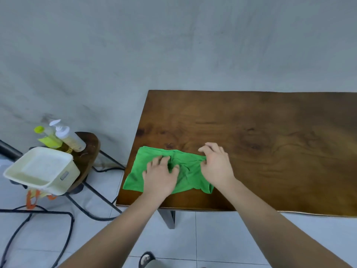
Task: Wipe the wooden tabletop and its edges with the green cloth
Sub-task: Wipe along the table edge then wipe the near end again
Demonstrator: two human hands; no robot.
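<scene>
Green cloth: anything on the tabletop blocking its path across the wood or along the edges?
Nothing visible does. The green cloth lies at the near left corner of the tabletop, with the left hand flat on it and the right hand on its right edge. The rest of the visible wood is bare.

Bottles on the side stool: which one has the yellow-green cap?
The left bottle, nearest the picture's left edge. Its cap is yellow-green and it carries a yellow label; the bottle beside it has a white pump top.
</scene>
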